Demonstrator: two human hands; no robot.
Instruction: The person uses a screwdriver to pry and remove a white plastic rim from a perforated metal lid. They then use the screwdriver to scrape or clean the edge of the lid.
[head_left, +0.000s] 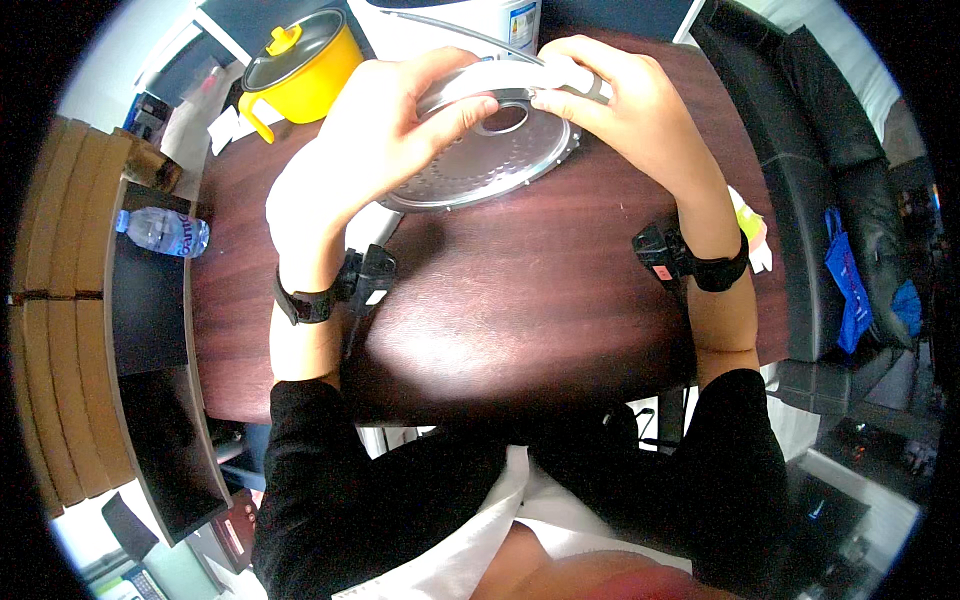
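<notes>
Near the far side of the brown table, both hands hold a round, silvery disc (pixel 470 165) with small perforations and a round central opening. It is tilted, and a pale curved band runs along its far edge. My left hand (pixel 400 125) is closed on the left part of that band, its thumb reaching the central opening. My right hand (pixel 630 105) grips the right part, thumb and fingers bent round it. The fingers partly hide the far rim. Beneath my left wrist a pale grey piece (pixel 372 226) shows, mostly covered. Each wrist wears a black strapped device.
A yellow lidded pot (pixel 315 85) with a handle stands at the far left. Behind the disc is a white appliance (pixel 515 30), with a grey cord (pixel 460 30) before it. A water bottle (pixel 165 232) lies left of the table (pixel 560 300). A black sofa (pixel 780 190) borders the right.
</notes>
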